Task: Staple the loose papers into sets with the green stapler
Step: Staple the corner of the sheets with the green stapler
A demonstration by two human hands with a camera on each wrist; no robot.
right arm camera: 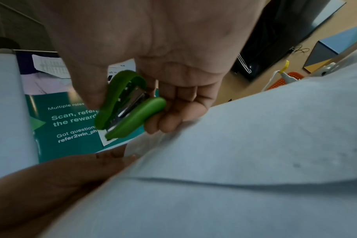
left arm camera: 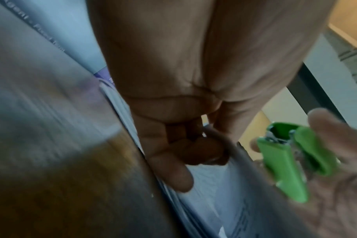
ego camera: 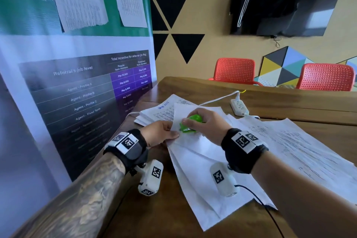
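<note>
My right hand (ego camera: 201, 121) grips the small green stapler (ego camera: 190, 124) just above the upper left corner of a set of white sheets (ego camera: 197, 162). In the right wrist view the stapler (right arm camera: 126, 107) sits between thumb and fingers with its mouth gaping, clear of the paper (right arm camera: 234, 161). My left hand (ego camera: 164, 133) pinches that corner of the sheets, thumb on top; in the left wrist view its fingers (left arm camera: 173, 161) curl round the paper edge (left arm camera: 224, 145), with the stapler (left arm camera: 285, 161) close on the right.
A stack of printed papers (ego camera: 158, 112) lies behind the hands, and more loose printed sheets (ego camera: 289, 145) spread to the right. A white power strip (ego camera: 239, 107) with its cable sits on the wooden table (ego camera: 193, 87). A banner (ego camera: 77, 83) stands at the left; red chairs (ego camera: 235, 71) at the far side.
</note>
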